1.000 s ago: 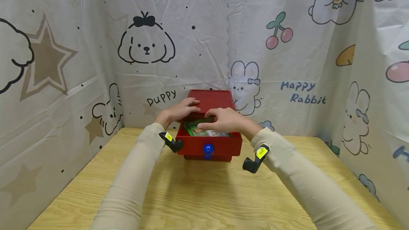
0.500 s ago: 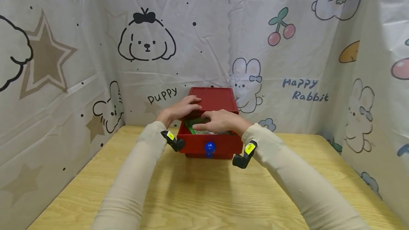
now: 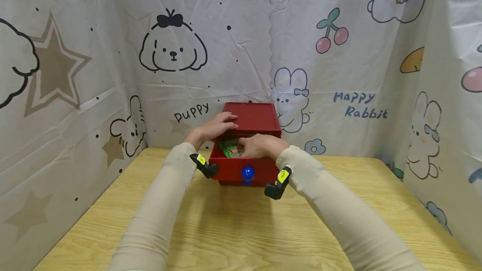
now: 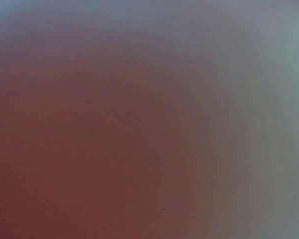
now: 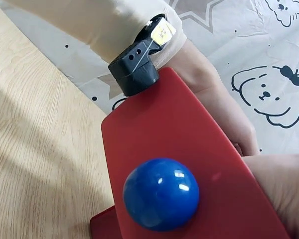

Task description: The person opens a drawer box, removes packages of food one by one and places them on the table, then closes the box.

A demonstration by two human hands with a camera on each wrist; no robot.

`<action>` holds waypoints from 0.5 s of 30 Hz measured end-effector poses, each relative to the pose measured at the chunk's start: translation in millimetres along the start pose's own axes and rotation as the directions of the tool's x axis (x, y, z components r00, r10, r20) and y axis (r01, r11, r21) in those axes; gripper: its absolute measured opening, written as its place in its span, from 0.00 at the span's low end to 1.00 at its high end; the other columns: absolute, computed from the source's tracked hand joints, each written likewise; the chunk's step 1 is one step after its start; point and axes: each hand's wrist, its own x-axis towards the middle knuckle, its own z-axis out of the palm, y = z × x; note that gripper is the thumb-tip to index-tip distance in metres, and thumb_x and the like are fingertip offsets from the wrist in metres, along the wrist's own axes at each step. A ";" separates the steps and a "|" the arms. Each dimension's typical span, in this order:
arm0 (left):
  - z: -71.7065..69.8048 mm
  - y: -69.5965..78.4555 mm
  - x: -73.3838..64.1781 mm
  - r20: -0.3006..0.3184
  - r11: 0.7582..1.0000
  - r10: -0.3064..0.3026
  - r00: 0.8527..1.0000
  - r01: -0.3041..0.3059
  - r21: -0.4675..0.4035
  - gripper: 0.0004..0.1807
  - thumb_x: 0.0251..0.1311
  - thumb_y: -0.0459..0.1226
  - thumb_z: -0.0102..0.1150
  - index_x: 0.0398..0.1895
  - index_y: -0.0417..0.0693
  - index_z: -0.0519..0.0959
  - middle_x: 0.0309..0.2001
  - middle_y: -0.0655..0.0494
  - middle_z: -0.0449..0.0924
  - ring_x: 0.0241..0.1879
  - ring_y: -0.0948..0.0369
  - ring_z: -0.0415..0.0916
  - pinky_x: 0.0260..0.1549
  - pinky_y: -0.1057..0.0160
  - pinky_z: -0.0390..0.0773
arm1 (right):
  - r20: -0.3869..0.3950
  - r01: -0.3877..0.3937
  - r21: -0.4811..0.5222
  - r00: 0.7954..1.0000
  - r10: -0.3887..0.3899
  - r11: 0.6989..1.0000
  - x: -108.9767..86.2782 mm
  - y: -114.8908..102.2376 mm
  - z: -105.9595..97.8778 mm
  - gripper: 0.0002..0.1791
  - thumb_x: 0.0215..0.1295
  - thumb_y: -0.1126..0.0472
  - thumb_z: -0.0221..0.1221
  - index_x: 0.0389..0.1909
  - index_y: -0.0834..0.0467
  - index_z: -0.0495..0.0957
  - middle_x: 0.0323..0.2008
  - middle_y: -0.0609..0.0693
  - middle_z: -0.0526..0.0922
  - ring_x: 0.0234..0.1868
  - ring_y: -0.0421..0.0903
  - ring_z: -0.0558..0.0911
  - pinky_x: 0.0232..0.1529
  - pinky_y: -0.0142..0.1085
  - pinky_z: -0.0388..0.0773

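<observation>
A small red drawer box (image 3: 252,117) stands at the back of the table, with its drawer (image 3: 226,170) pulled out toward me. On the drawer's front is a round blue knob (image 3: 248,173), which shows large in the right wrist view. My left hand (image 3: 215,129) rests on the box's top left edge, fingers extended over the top. My right hand (image 3: 260,146) reaches down into the drawer; its fingers are mostly hidden, so what they hold cannot be told. Beside its thumb lies a green printed packet (image 3: 230,148). The left wrist view is a reddish blur.
The light wooden table (image 3: 233,229) stretches in front of the box. A white cartoon-printed curtain (image 3: 233,70) hangs behind and along both sides, close behind the box. Black wrist cameras sit at both cuffs, the right one (image 3: 278,188) near the drawer's front.
My right hand has moved left and sunk deeper into the drawer, its fingers going out of sight. The left hand stays on the box's top. The view has tilted slightly.
</observation>
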 end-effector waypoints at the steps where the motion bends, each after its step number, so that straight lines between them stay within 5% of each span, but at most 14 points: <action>1: 0.0 0.5 -0.8 0.000 1.000 -0.001 1.000 0.001 -0.002 0.35 0.74 0.49 0.50 0.80 0.48 0.62 0.82 0.49 0.43 0.78 0.48 0.46 0.71 0.41 0.58 | 0.007 0.002 0.001 1.000 -0.002 1.000 1.1 0.1 -0.6 0.40 0.66 0.40 0.58 0.76 0.51 0.66 0.65 0.55 0.76 0.58 0.54 0.76 0.63 0.53 0.71; 6: 0.5 0.8 -1.0 -0.007 1.000 -0.003 1.000 0.003 -0.008 0.34 0.74 0.48 0.50 0.80 0.49 0.62 0.82 0.49 0.43 0.78 0.48 0.47 0.70 0.41 0.59 | 0.017 0.007 -0.013 1.000 -0.007 1.000 4.6 -1.2 -2.6 0.36 0.65 0.42 0.61 0.72 0.52 0.71 0.57 0.52 0.79 0.53 0.52 0.77 0.59 0.49 0.73; 15: 0.6 -1.1 0.1 -0.004 1.000 -0.005 1.000 0.005 -0.028 0.34 0.74 0.48 0.51 0.80 0.50 0.62 0.81 0.50 0.46 0.75 0.48 0.51 0.69 0.41 0.62 | -0.028 -0.021 -0.038 0.999 0.019 0.999 -0.4 -3.4 -2.3 0.34 0.68 0.46 0.59 0.74 0.51 0.73 0.58 0.52 0.79 0.54 0.52 0.75 0.58 0.48 0.74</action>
